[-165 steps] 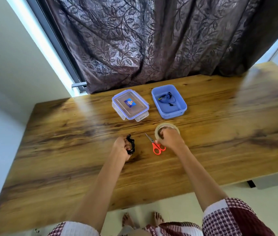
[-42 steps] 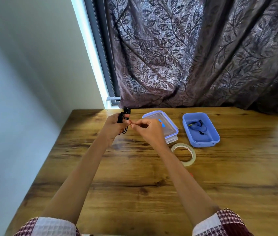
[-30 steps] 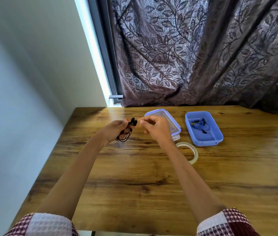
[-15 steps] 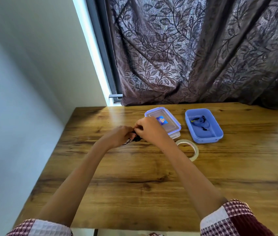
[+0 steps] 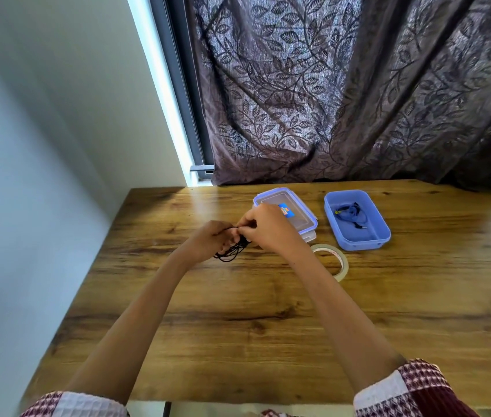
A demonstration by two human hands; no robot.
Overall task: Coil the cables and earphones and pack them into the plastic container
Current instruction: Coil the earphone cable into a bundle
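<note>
A coiled black cable (image 5: pixel 232 251) hangs between my two hands above the wooden table (image 5: pixel 268 326). My left hand (image 5: pixel 209 243) grips the coil from the left. My right hand (image 5: pixel 264 228) pinches the top of the same coil, fingers curled against the left hand's fingers. To the right stands the open blue plastic container (image 5: pixel 381 236) with a blue coiled cable (image 5: pixel 349 213) lying inside. Its clear lid (image 5: pixel 301 216) with a blue sticker lies just behind my right hand, partly hidden by it.
A roll of clear tape (image 5: pixel 339 264) lies flat on the table beside my right forearm. A dark leaf-patterned curtain (image 5: pixel 343 94) hangs behind the table, and a pale wall runs along the left edge. The scissors are not in view.
My hands have come together and dropped lower toward the table with the black cable. Earlier the right hand was on the tape roll, then near the coil at chest height.
</note>
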